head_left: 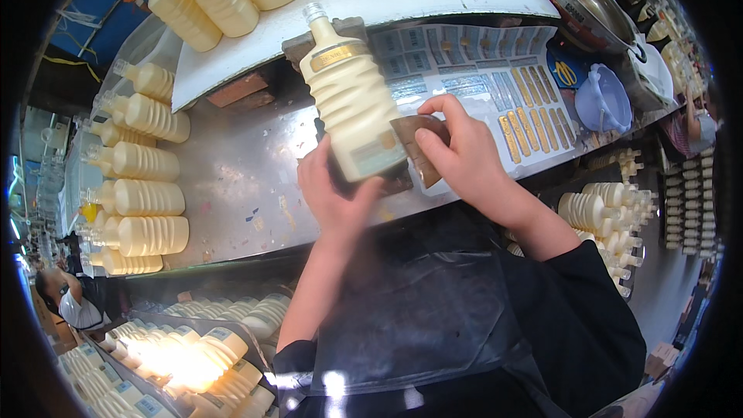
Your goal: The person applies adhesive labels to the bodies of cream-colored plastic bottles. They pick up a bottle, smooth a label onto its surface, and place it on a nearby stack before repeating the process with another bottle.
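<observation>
A cream bottle (348,104) with a wavy ribbed body and clear neck lies on its back, neck pointing away, on dark blocks (352,27). A gold label (334,56) sits on its shoulder, and a pale blue label (378,158) is near its base. My left hand (338,197) grips the base end, fingers along the left side and thumb at the bottom, slightly blurred. In my right hand (468,151) is a flat brown scraper (424,170), pinched between thumb and fingers. Its edge meets the bottle's right side by the blue label.
Label sheets (534,120) in gold and blue lie to the right, beside a lavender bucket (602,101) and yellow-handled scissors (565,72). Several cream bottles (151,197) line the metal table's (232,186) left end. A raised white board (309,11) holds more bottles. Filled crates (186,356) stand lower left.
</observation>
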Tool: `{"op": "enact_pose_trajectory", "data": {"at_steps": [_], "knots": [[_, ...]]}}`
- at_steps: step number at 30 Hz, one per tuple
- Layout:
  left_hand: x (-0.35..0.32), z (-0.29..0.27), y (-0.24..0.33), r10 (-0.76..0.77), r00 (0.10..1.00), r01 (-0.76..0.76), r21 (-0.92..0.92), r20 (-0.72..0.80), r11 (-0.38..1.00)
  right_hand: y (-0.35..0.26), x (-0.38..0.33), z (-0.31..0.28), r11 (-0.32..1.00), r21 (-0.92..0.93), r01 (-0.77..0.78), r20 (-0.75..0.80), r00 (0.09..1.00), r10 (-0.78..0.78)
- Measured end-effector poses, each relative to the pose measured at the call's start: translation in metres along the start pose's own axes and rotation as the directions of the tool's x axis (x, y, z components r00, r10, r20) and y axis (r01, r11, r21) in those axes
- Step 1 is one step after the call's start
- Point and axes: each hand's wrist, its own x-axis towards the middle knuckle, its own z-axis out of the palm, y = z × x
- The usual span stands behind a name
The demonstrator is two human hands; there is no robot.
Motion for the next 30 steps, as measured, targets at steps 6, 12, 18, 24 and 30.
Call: {"op": "enact_pose_trajectory", "data": {"at_steps": [6,12,18,24,30], "knots": [[0.010,0.016,0.007,-0.395,0.919,0.394,-0.078,0.007,0.916,-0.009,-0.012,0.023,0.991,-0.069,0.117,0.083,0.990,-0.111],[0.003,0.019,-0.007,-0.363,0.932,0.357,-0.168,-0.006,0.919,0.011,-0.006,0.009,0.998,0.054,-0.011,-0.013,1.000,0.012],[0.015,0.017,0.006,-0.417,0.908,0.418,-0.036,0.040,0.908,-0.002,-0.013,0.030,0.992,0.003,0.126,0.041,0.991,-0.126],[0.009,0.017,-0.006,-0.359,0.933,0.359,-0.054,0.019,0.932,0.038,-0.008,0.017,0.997,0.058,-0.044,-0.022,0.999,0.046],[0.003,0.016,-0.018,-0.405,0.913,0.397,-0.293,0.034,0.870,0.020,-0.014,0.014,0.979,0.199,-0.040,-0.061,0.997,0.053]]}}
